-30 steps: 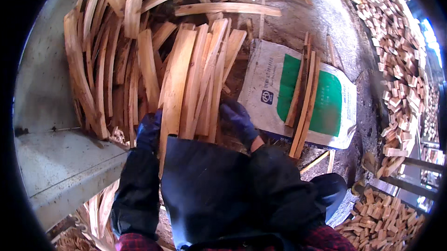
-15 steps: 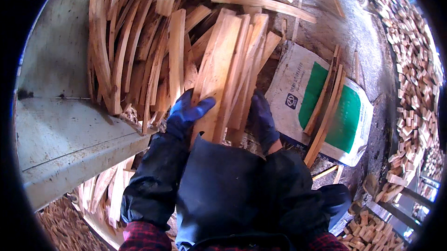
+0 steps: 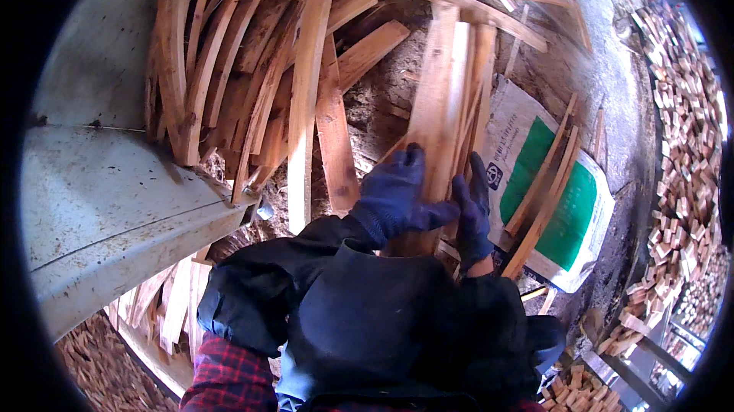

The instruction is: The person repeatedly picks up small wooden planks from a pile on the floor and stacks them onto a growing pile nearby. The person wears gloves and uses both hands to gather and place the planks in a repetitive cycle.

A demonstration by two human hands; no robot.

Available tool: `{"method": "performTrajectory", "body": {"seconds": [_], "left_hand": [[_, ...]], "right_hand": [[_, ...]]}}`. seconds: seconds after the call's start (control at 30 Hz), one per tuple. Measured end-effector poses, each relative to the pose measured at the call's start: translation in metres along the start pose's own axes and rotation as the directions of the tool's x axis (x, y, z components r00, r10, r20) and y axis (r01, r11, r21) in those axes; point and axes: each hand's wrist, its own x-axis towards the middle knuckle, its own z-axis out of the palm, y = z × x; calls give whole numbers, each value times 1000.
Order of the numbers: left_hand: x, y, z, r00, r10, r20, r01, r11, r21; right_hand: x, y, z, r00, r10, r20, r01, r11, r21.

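Observation:
Between my two blue-gloved hands stands a bundle of long wooden slats [image 3: 437,98], pointing away from me with its near end close to my dark apron. My left hand [image 3: 391,192] presses on the bundle's left side, its thumb lying across the near part. On the right side, my right hand [image 3: 474,213] holds the slats with its fingers pointing up along them. The fingers' undersides are hidden. Just left of the bundle, a loose slat [image 3: 334,125] leans beside a paler slat [image 3: 309,106].
A big heap of slats [image 3: 218,60] lies at the far left, beside a grey metal machine table [image 3: 115,205]. To the right is a white and green sack [image 3: 569,221] with two strips [image 3: 547,190] across it. Stacked cut wood blocks [image 3: 680,144] line the far right.
The bundle and both hands have moved to the right, away from the heap. Ground and loose slats that it covered now show. My left hand has come nearer the right one.

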Motion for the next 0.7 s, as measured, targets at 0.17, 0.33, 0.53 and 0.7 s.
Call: {"method": "performTrajectory", "body": {"seconds": [0.17, 0.33, 0.53, 0.7], "left_hand": [[-5, -29, -17, 982, 21, -187, -78, 950, -303], [-41, -75, -34, 699, -395, -596, 218, 911, -349], [-12, -87, -24, 746, -522, -414, 548, 834, -65], [2, -72, -22, 759, -538, -366, 605, 791, 91]], "right_hand": [[3, 6, 7, 999, 22, -38, -28, 983, -182], [5, 3, 6, 998, 33, -48, -40, 987, -158], [9, 9, 5, 1000, 23, 5, -23, 999, -28], [11, 9, 4, 998, -9, -57, 0, 987, -161]]}}
